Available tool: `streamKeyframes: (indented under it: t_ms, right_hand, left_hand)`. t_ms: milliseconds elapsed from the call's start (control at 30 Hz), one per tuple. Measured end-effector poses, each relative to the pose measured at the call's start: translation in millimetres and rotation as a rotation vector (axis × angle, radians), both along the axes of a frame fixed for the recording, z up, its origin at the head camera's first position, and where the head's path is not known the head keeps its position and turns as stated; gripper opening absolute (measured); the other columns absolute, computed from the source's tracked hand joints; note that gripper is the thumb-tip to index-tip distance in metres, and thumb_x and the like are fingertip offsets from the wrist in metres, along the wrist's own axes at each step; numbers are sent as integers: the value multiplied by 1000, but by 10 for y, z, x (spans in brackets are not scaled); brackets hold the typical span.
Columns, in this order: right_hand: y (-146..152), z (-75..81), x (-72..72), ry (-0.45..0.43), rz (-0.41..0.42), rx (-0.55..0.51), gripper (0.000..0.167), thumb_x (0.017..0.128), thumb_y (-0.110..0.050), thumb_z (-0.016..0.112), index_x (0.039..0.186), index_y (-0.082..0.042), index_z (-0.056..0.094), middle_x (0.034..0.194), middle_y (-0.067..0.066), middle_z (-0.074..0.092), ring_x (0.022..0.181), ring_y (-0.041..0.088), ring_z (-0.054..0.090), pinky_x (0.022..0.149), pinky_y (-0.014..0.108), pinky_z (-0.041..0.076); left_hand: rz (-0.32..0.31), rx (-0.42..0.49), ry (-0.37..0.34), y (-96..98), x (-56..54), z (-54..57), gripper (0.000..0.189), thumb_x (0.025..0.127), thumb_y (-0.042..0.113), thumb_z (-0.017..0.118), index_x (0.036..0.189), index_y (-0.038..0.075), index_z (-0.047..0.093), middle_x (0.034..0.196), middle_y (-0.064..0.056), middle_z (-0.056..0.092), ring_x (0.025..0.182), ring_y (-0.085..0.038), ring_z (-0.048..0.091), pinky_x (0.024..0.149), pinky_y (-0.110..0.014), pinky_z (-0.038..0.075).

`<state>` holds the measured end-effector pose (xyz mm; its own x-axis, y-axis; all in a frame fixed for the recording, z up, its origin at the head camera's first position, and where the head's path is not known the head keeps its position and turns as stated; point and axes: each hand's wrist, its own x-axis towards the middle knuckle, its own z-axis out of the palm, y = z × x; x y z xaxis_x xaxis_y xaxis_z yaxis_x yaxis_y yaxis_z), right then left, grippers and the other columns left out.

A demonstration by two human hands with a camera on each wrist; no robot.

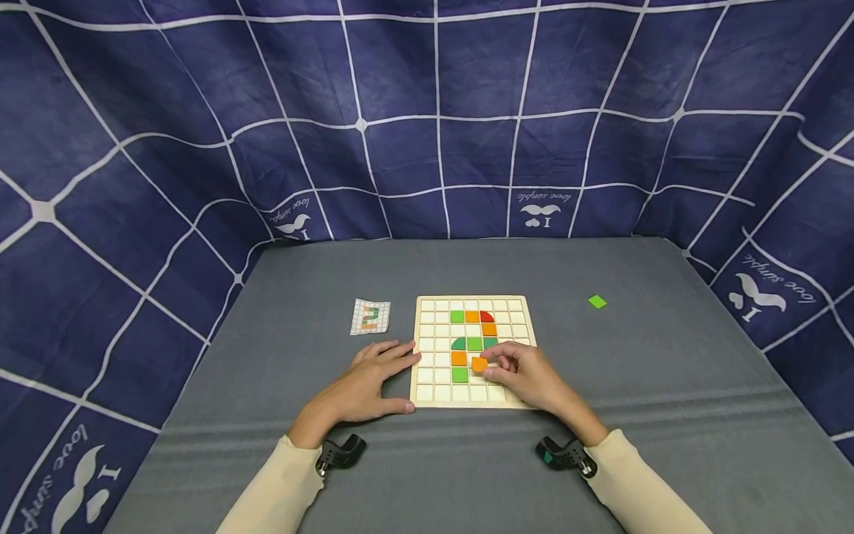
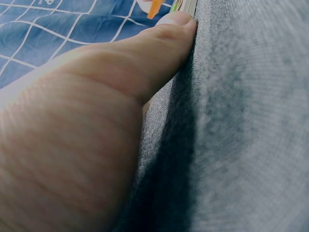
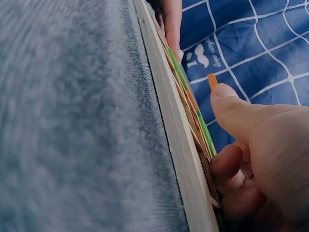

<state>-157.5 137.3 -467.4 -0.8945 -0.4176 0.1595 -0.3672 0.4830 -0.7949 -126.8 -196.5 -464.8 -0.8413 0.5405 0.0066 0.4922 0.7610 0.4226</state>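
Observation:
A pale wooden grid board (image 1: 427, 374) lies in the middle of the table in the head view. My left hand (image 1: 370, 378) rests at its left side, fingers extended and fingertips and thumb against the edge. Over the lower part of the board, my right hand (image 1: 530, 374) pinches an orange square tile (image 1: 479, 364) between thumb and fingers. The right wrist view shows that orange tile (image 3: 212, 81) raised above the board. Set in the grid are several green and orange squares, a red quarter-round tile (image 1: 486, 317) and a dark green quarter-round tile (image 1: 458, 344). My right fingertips partly cover another dark green tile (image 1: 490, 343).
Left of the board lies a small paper pattern card (image 1: 371, 317) printed with a coloured grid. A loose green square tile (image 1: 597, 302) sits on the grey tablecloth (image 1: 654, 356) at the right. Behind and beside the table hangs a blue checked curtain (image 1: 400, 156).

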Motion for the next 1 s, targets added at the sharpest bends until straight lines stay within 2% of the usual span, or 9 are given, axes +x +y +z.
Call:
streamKeyframes:
  t_ms: [400,733,1000]
  right_hand:
    - [-6,-36,30,85,33,78,18,84,-27,82,101,-21,76,71,-11,52,58,1,45,54,19,38]
    - [-13,-28,40,90,26,128,17,83,-27,84,98,-22,76,69,-13,51,57,0,44,55,18,37]
    - [-25,-1,62,70,-5,116,20,80,-28,87,98,-22,80,66,-13,52,57,1,47,54,18,38]
  left_hand:
    - [-2,9,3,-11,13,4,86,85,66,68,157,34,36,166,9,26,154,-26,20,122,-57,16]
    - [-1,10,5,-7,10,-6,86,85,66,69,157,34,36,166,10,26,154,-26,21,121,-56,16]
    - [2,3,6,-5,4,-10,85,85,66,69,157,35,36,166,10,26,154,-25,21,121,-57,17]
